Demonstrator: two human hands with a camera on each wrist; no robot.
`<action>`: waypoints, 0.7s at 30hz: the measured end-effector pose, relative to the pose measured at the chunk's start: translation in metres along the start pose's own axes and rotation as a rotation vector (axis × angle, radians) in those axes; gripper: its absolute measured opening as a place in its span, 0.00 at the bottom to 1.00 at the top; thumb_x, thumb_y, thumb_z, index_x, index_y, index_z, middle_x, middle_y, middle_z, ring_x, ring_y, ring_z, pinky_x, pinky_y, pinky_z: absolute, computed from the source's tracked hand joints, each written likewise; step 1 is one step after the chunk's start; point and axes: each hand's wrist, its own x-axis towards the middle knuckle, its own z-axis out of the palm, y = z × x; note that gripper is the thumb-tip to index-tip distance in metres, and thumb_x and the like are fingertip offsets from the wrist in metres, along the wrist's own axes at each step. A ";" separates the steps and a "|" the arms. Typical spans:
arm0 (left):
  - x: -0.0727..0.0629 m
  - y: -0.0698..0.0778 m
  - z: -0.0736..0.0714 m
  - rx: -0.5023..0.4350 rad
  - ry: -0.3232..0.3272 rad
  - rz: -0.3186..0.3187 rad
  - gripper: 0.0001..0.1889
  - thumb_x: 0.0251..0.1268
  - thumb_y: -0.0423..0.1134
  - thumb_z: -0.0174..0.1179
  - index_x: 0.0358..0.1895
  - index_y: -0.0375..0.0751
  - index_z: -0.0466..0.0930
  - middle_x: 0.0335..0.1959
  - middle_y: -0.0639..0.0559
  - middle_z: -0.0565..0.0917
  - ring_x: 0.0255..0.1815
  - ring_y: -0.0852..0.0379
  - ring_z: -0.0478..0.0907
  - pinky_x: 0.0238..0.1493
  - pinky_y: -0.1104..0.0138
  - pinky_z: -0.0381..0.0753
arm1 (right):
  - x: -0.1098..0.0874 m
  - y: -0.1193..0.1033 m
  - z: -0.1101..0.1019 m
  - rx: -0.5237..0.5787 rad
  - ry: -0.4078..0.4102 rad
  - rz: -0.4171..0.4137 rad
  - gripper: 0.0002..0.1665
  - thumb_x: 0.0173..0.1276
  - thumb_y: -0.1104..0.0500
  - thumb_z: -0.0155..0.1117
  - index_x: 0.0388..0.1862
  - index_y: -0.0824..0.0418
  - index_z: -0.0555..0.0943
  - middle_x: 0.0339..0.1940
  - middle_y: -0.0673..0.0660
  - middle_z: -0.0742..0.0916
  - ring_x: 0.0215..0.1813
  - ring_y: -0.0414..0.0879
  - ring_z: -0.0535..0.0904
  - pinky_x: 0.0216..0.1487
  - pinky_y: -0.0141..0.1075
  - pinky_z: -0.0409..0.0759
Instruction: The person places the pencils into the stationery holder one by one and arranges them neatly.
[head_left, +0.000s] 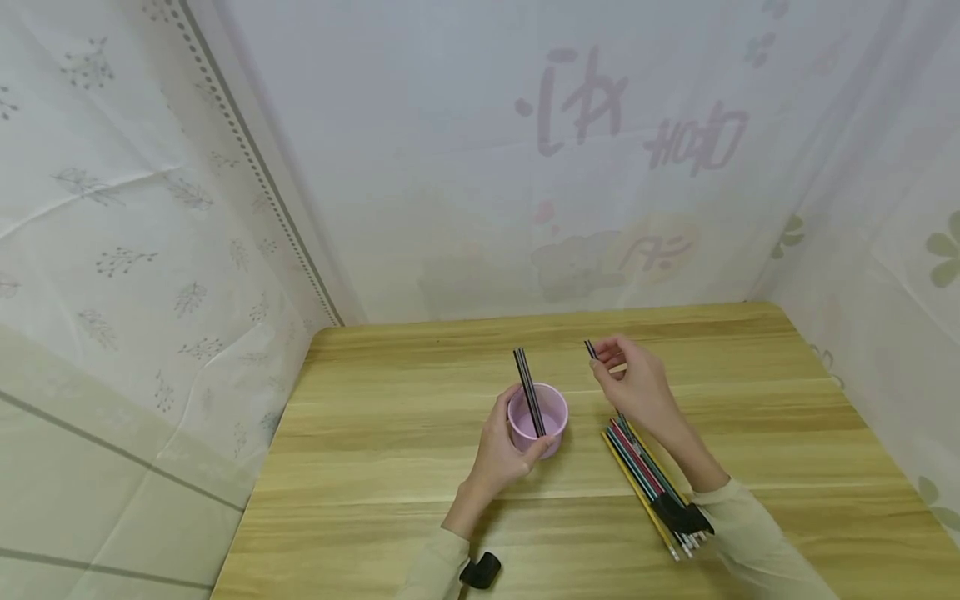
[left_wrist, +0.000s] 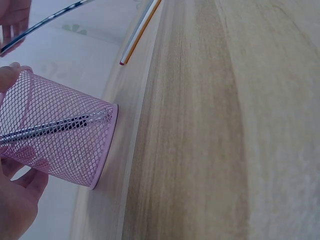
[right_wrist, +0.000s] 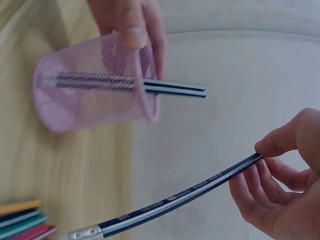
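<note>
A person's left hand (head_left: 501, 454) is curled round a pink mesh cup (head_left: 555, 407), with the thumb near the rim and the fingers on the other side. The cup is near the middle of the desk (head_left: 405, 400), with some room behind it before the back edge. I can't tell if its bottom touches the wood. A few black and white striped pencils (head_left: 527, 383) stand in it, leaning toward the back edge, and their tops stick out high.

The right hand (head_left: 637, 387) is over on the side of the desk's right edge. Its thumb and fingers pinch the top of one dark striped pencil (right_wrist: 185, 195), and the fingers are bent. The pencil's shiny silver end points down, close to the pile.

That pile of pencils (head_left: 637, 471) lies on the desk, to the right of the cup. I see yellow, red, green and black ones, with their rubber ends toward the front edge. Pale cloth (head_left: 450, 167) with writing hangs behind the back edge.
</note>
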 end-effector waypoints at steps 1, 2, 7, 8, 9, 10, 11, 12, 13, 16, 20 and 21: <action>0.000 0.000 0.000 -0.002 0.002 0.007 0.48 0.52 0.45 0.76 0.74 0.33 0.60 0.67 0.38 0.75 0.64 0.43 0.77 0.64 0.49 0.80 | 0.001 -0.004 0.001 0.011 0.006 -0.004 0.10 0.68 0.66 0.66 0.48 0.65 0.81 0.38 0.59 0.87 0.40 0.49 0.83 0.36 0.27 0.83; -0.001 -0.001 0.000 -0.002 0.004 0.009 0.48 0.52 0.45 0.76 0.74 0.34 0.60 0.67 0.38 0.75 0.65 0.43 0.77 0.64 0.49 0.80 | 0.002 -0.007 0.001 0.023 0.012 -0.008 0.10 0.68 0.66 0.66 0.48 0.66 0.81 0.38 0.59 0.87 0.40 0.49 0.83 0.36 0.27 0.83; -0.001 -0.002 0.000 0.004 0.000 0.003 0.48 0.52 0.45 0.76 0.75 0.35 0.59 0.68 0.39 0.75 0.65 0.45 0.76 0.64 0.50 0.80 | 0.009 -0.025 0.002 0.071 0.046 -0.024 0.10 0.68 0.66 0.66 0.48 0.65 0.81 0.38 0.59 0.87 0.41 0.49 0.83 0.37 0.26 0.83; -0.001 -0.002 0.000 0.004 -0.002 -0.005 0.48 0.52 0.45 0.76 0.75 0.35 0.59 0.68 0.39 0.75 0.65 0.45 0.76 0.65 0.51 0.80 | 0.010 -0.029 0.002 0.078 0.051 -0.026 0.10 0.68 0.66 0.66 0.47 0.65 0.81 0.38 0.59 0.87 0.41 0.48 0.83 0.38 0.25 0.83; -0.001 -0.003 0.000 0.004 -0.003 -0.009 0.48 0.52 0.45 0.76 0.75 0.35 0.59 0.68 0.39 0.75 0.66 0.45 0.76 0.65 0.51 0.80 | 0.012 -0.032 0.002 0.085 0.057 -0.032 0.10 0.68 0.66 0.66 0.47 0.65 0.80 0.38 0.59 0.87 0.41 0.48 0.83 0.38 0.25 0.83; -0.001 -0.003 0.000 0.007 -0.004 -0.011 0.48 0.52 0.45 0.76 0.75 0.35 0.59 0.68 0.39 0.75 0.66 0.45 0.76 0.65 0.51 0.80 | 0.013 -0.035 0.002 0.094 0.062 -0.038 0.10 0.68 0.66 0.66 0.47 0.65 0.81 0.38 0.59 0.87 0.41 0.48 0.83 0.38 0.25 0.83; -0.001 -0.003 0.000 0.006 -0.007 -0.021 0.49 0.52 0.46 0.76 0.75 0.35 0.59 0.68 0.39 0.75 0.66 0.45 0.76 0.66 0.51 0.79 | 0.015 -0.038 0.002 0.105 0.067 -0.045 0.09 0.68 0.66 0.66 0.47 0.65 0.80 0.38 0.59 0.87 0.41 0.48 0.83 0.38 0.25 0.83; -0.002 -0.003 0.000 0.009 -0.008 -0.027 0.49 0.52 0.46 0.76 0.75 0.35 0.59 0.68 0.39 0.75 0.66 0.45 0.76 0.66 0.51 0.79 | 0.016 -0.040 0.002 0.119 0.070 -0.053 0.09 0.68 0.67 0.66 0.47 0.65 0.80 0.38 0.59 0.87 0.41 0.48 0.83 0.39 0.25 0.83; -0.002 -0.002 0.000 0.009 -0.009 -0.033 0.49 0.52 0.46 0.76 0.75 0.35 0.59 0.69 0.39 0.75 0.66 0.45 0.76 0.66 0.51 0.79 | 0.018 -0.043 0.002 0.131 0.075 -0.062 0.09 0.68 0.67 0.65 0.46 0.65 0.80 0.38 0.59 0.87 0.41 0.48 0.83 0.39 0.25 0.83; -0.002 -0.002 -0.001 0.010 -0.014 -0.050 0.49 0.52 0.46 0.76 0.75 0.36 0.59 0.69 0.40 0.75 0.67 0.46 0.75 0.67 0.52 0.78 | 0.023 -0.051 0.003 0.163 0.088 -0.082 0.09 0.67 0.68 0.65 0.46 0.66 0.80 0.38 0.60 0.87 0.40 0.48 0.83 0.39 0.23 0.83; -0.002 -0.001 0.000 0.008 -0.014 -0.058 0.49 0.52 0.47 0.76 0.75 0.37 0.59 0.69 0.41 0.74 0.67 0.47 0.75 0.67 0.52 0.78 | 0.029 -0.059 0.004 0.186 0.101 -0.109 0.10 0.67 0.68 0.65 0.47 0.66 0.80 0.38 0.60 0.86 0.40 0.47 0.83 0.38 0.22 0.82; -0.001 -0.001 0.000 0.006 -0.014 -0.058 0.49 0.52 0.47 0.76 0.75 0.37 0.59 0.69 0.41 0.74 0.67 0.47 0.75 0.68 0.52 0.78 | 0.030 -0.061 0.004 0.189 0.103 -0.117 0.10 0.67 0.68 0.65 0.47 0.67 0.80 0.38 0.60 0.86 0.40 0.47 0.83 0.37 0.22 0.83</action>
